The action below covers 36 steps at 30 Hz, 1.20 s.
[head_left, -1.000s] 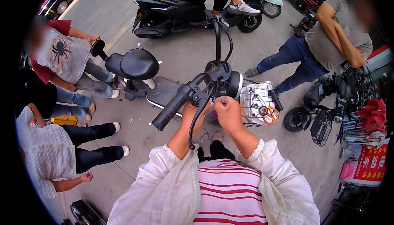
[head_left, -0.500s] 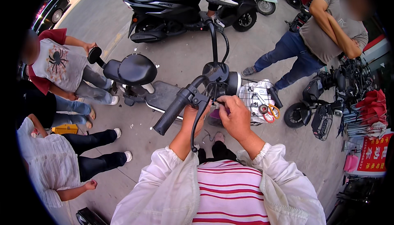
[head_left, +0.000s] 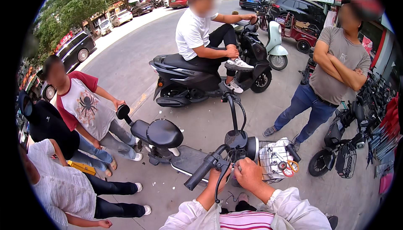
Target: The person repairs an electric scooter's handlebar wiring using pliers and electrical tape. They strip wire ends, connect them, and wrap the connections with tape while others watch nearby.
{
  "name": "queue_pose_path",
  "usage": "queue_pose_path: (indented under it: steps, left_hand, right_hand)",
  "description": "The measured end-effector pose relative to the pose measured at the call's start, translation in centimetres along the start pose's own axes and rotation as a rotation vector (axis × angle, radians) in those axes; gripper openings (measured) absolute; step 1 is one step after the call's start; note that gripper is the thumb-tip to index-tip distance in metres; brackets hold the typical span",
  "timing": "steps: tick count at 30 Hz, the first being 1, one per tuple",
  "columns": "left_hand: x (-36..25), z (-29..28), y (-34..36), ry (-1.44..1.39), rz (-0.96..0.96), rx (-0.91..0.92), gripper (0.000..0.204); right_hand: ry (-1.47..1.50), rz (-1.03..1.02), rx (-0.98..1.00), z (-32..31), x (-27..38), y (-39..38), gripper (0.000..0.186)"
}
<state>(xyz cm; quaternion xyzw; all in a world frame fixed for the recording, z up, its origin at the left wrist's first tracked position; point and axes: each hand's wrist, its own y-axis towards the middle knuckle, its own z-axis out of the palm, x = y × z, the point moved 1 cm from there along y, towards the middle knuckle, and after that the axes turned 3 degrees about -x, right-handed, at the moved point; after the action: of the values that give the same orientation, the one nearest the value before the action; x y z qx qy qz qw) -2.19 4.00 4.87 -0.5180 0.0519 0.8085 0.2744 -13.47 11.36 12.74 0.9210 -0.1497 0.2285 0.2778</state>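
Observation:
An electric scooter stands before me, with a black seat (head_left: 163, 132), a footboard (head_left: 189, 159) and a handlebar grip (head_left: 200, 174). My left hand (head_left: 215, 181) is behind the brake lever (head_left: 218, 183), its fingers mostly hidden and its visible part curled up near thin cables. Close beside it, my right hand (head_left: 249, 175) has its fingers bent together in a pinch below the round headlamp (head_left: 252, 148). What either hand holds is too small to make out. A wire basket (head_left: 273, 180) right of my right hand carries a white bag (head_left: 273, 149), a tape roll (head_left: 282, 166) and orange-handled scissors (head_left: 291, 166).
A person in white sits on a black motor scooter (head_left: 184, 79) ahead. To the right stands a person with crossed arms (head_left: 336, 68). Several people are at the left, one in a spider-print shirt (head_left: 86, 104) touching a mirror (head_left: 123, 111). Parked bikes (head_left: 336, 146) line the right.
The view has tilted up, so the street, trees and cars now show and the scooter sits lower and further right. My hands stay together beneath the handlebar.

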Motion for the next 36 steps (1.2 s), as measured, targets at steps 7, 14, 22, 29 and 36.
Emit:
queue_pose_path:
  steps: [7, 14, 22, 29, 36]
  left_hand:
    - [1.0, -0.1, 0.5, 0.016, -0.017, -0.018, 0.011]
    - [0.2, 0.5, -0.2, -0.031, -0.022, -0.018, 0.01]
    - [0.5, 0.3, -0.1, 0.004, -0.029, -0.011, 0.009]
    - [0.3, 0.3, 0.0, 0.032, -0.033, -0.019, 0.008]
    - [0.1, 0.4, -0.4, 0.03, -0.052, -0.052, 0.008]
  right_hand:
    - [1.186, 1.362, 0.264, 1.6, -1.1, 0.2, 0.011]
    - [0.117, 0.054, 0.015, -0.8, -1.3, -0.8, 0.008]
    - [-0.217, -0.305, 0.067, -0.7, -1.3, -0.3, 0.012]
    - [0.75, 0.883, 0.172, 2.6, -2.2, -0.6, 0.011]
    - [0.16, 0.132, 0.078, 0.0, -1.0, -0.5, 0.008]
